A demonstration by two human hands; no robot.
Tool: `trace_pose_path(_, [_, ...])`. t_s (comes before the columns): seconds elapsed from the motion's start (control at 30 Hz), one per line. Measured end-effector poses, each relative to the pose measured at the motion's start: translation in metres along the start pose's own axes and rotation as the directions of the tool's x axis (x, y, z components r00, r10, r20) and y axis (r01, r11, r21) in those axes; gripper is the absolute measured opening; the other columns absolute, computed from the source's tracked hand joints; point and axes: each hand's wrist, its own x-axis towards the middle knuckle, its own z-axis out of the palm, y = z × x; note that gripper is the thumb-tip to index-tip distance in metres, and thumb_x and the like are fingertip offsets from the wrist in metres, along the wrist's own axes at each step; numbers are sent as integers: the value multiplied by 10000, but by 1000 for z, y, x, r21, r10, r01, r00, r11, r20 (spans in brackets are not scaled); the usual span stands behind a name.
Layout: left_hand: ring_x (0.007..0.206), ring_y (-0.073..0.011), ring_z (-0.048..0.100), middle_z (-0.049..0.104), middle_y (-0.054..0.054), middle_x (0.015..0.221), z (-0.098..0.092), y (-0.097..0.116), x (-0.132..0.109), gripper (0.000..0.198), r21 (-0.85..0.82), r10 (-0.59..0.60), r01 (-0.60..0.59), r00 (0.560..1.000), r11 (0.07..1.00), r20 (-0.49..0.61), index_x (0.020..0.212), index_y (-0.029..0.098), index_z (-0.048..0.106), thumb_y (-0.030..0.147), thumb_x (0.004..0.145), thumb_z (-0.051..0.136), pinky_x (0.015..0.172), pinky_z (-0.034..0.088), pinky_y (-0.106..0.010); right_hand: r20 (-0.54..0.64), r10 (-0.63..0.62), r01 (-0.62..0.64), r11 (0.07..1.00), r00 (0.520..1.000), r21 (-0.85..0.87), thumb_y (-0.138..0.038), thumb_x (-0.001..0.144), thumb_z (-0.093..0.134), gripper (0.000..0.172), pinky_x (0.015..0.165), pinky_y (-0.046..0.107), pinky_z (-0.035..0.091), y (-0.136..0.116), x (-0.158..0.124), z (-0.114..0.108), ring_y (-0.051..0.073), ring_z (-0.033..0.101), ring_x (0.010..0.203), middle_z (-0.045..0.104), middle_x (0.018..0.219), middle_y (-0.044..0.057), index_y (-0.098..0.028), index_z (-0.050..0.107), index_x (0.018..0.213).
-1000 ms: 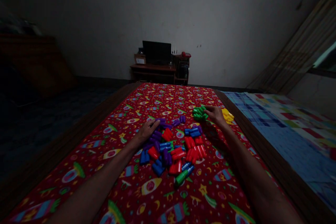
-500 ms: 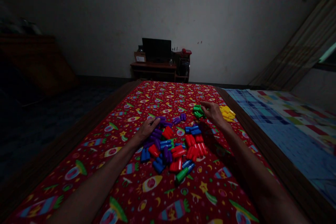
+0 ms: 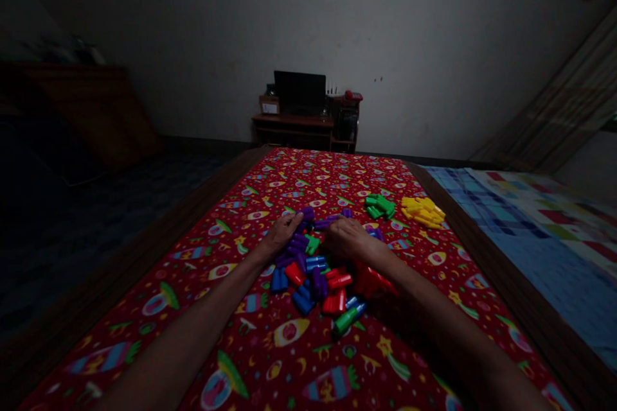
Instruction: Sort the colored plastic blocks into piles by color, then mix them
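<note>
A mixed pile of short, shiny plastic pieces, each tube-like, lies on the red printed cloth [image 3: 308, 186]. My left hand [image 3: 280, 232] is at the pile's left edge, its thumb and fingers closed at a purple piece [image 3: 307, 212]. More purple pieces [image 3: 296, 245] lie right beneath it. Over the pile's middle is my right hand [image 3: 346, 237], fingers curled downward; what they grip is hidden. A green piece [image 3: 312, 244] shows between the hands. Nearer me are red pieces [image 3: 339, 279], blue pieces [image 3: 303, 300] and a green-and-blue pair [image 3: 348, 319].
Beyond my right hand sit a separate green heap [image 3: 380, 205] and a yellow heap [image 3: 423, 211]. Dark wooden edges [image 3: 226, 176] border the cloth. A bed with a blue sheet [image 3: 501, 231] is on the right; a desk with a monitor [image 3: 299, 91] stands at the wall.
My right hand has moved from the green heap back left and nearer, over the mixed pile. A red piece there no longer shows; a green one does. My left hand stays at the purple pieces.
</note>
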Motion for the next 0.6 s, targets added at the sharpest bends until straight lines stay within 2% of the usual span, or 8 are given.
trace_pose_path(0.07, [727, -217, 619, 718, -65, 762, 0, 0, 1, 755, -24, 7, -6, 1000, 1000, 22, 838, 144, 737, 821, 706, 430, 642, 483, -295, 5, -18, 17, 999, 1000, 40, -384, 913, 553, 290, 774, 276, 385, 0, -1, -1, 197, 601, 887, 681, 887, 122, -139, 698, 962])
trace_pose_path(0.17, [745, -226, 629, 728, -76, 795, -1, 1, 1, 793, -36, -20, 20, 1000, 999, 4, 892, 139, 743, 835, 703, 415, 664, 487, -298, 4, -75, 74, 991, 997, 114, -379, 897, 591, 319, 762, 263, 380, -9, 5, 2, 193, 604, 937, 686, 966, 117, -159, 655, 1119])
trace_pose_path(0.23, [755, -229, 629, 728, -81, 806, -1, 2, 0, 798, -39, -26, 26, 999, 999, -19, 886, 139, 743, 843, 691, 421, 670, 488, -300, 10, -63, 61, 988, 998, 143, -368, 865, 636, 398, 743, 258, 384, -17, 11, 7, 202, 606, 962, 683, 1017, 128, -157, 609, 1202])
trace_pose_path(0.3, [749, -228, 627, 725, -85, 812, -2, 4, -1, 791, -53, -22, 21, 999, 998, -24, 863, 139, 741, 844, 686, 429, 660, 487, -299, 19, -29, 25, 984, 999, 178, -364, 835, 669, 409, 703, 253, 382, -22, 14, 8, 208, 616, 930, 686, 1002, 132, -141, 619, 1174])
trace_pose_path(0.37, [721, -221, 620, 717, -82, 791, -3, 5, -2, 775, -69, -24, 23, 1000, 997, -7, 845, 139, 734, 838, 686, 439, 626, 480, -292, 21, -2, -3, 972, 1000, 233, -348, 812, 684, 330, 662, 245, 366, -22, 14, 4, 195, 620, 855, 692, 933, 110, -131, 663, 1059])
trace_pose_path(0.5, [596, -187, 573, 647, -42, 624, -3, 5, -2, 733, -44, -46, 44, 999, 998, -28, 792, 141, 710, 819, 694, 451, 512, 429, -267, 11, 106, -103, 932, 994, 349, -255, 810, 639, 157, 616, 226, 343, -2, 7, -17, 149, 596, 728, 682, 798, 46, -130, 701, 880])
trace_pose_path(0.6, [497, -152, 513, 571, -6, 527, -3, 2, -2, 702, -32, -55, 53, 997, 998, -52, 748, 145, 687, 806, 707, 453, 453, 381, -254, -50, 282, -246, 899, 958, 364, -211, 811, 613, 203, 651, 227, 378, 28, 1, -31, 161, 615, 773, 700, 841, 52, -128, 708, 969])
